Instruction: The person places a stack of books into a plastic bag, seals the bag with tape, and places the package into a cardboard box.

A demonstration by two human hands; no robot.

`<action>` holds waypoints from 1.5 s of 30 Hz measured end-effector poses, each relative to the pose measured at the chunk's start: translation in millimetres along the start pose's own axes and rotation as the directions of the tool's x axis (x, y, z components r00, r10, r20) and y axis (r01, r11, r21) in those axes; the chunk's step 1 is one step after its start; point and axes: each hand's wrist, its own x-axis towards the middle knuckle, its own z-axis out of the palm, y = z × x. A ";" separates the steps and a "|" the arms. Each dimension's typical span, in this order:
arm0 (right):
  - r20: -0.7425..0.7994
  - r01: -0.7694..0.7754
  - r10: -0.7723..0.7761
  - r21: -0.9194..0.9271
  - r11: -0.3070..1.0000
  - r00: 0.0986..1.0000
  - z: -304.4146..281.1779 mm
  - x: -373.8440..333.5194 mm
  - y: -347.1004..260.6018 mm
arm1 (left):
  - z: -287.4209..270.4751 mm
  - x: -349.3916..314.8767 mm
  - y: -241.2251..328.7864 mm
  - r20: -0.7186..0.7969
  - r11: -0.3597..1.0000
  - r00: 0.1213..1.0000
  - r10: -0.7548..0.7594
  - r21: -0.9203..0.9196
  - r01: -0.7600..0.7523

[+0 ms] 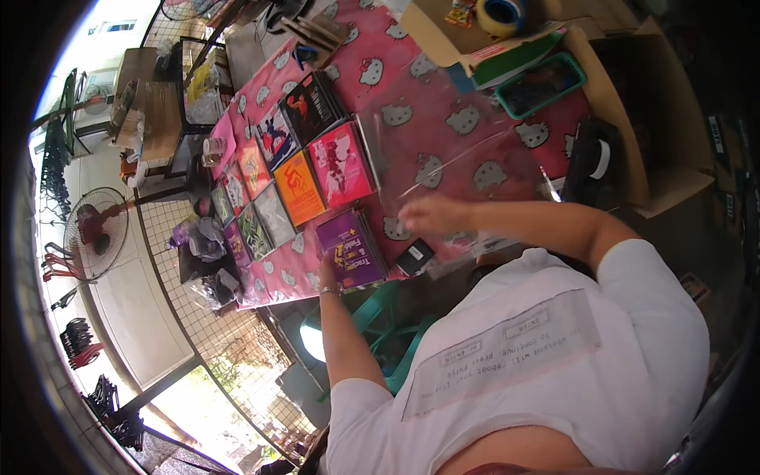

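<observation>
My left hand (327, 274) is at the left edge of a small stack of purple notebooks (360, 255), gripping its side; part of the fingers is hidden. Over the table, to the right of that stack, my right hand (427, 215) hovers with its fingers loosely apart and nothing plainly in them. Beneath and beyond it spreads a clear plastic sheet (451, 150). Close by lies a small black box-like thing (415, 257). Rows of notebooks are laid out behind the purple stack, among them a pink one (340, 164), an orange one (298, 188) and a black one (313, 109).
A pink cat-patterned cloth (372, 71) covers the table. Toward the back right stand a teal basket (542, 85), an open cardboard box (633, 119) and a tape roll (501, 16). A black bag (592, 162) sits at the right edge. A green chair (380, 317) is below the table edge.
</observation>
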 end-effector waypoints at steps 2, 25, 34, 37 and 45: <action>0.139 -0.429 0.408 0.205 0.880 0.902 48.0 20.7 34.6 | 26.9 4.8 12.9 -0.040 0.992 0.996 -0.078 0.098 0.082; 0.248 0.519 -0.739 -0.840 0.157 0.626 20.6 6.9 -104.8 | 72.8 -152.4 70.0 0.621 0.818 0.729 0.288 -0.555 0.150; -0.476 0.074 -0.284 -0.412 0.908 0.832 -66.2 -74.8 0.9 | 252.8 -122.8 56.6 0.431 0.758 0.872 0.233 -0.642 0.114; -0.407 0.032 -0.269 -0.502 0.864 0.873 -82.7 -79.4 16.2 | 267.2 -86.4 37.9 0.448 0.825 0.772 0.451 -0.539 -0.169; -0.282 0.221 -0.410 -0.520 0.825 0.867 -97.8 -86.7 14.0 | 243.4 -55.2 -12.6 0.386 0.771 0.668 0.636 -0.360 -0.525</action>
